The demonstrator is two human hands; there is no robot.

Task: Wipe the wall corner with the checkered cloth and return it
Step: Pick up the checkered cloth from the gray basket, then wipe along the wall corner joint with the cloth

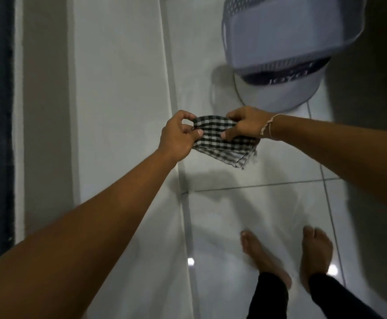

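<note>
Checkered cloth [224, 141] hangs stretched between left hand [178, 137] and right hand [243, 125], both pinching it, probably to fold it.

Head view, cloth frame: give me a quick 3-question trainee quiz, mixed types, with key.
1. True or false: the checkered cloth is pressed against the wall.
2. Multiple choice: what holds the cloth? A) left hand only B) right hand only C) both hands D) neither, it lies on the floor.
3. Fill in: the wrist with the thin string bracelet belongs to the ____ hand.

Key:
1. False; it is held in the air, away from the wall, above the floor tiles.
2. C; each hand pinches one end, and the cloth's lower edge hangs loose.
3. Right.
</note>
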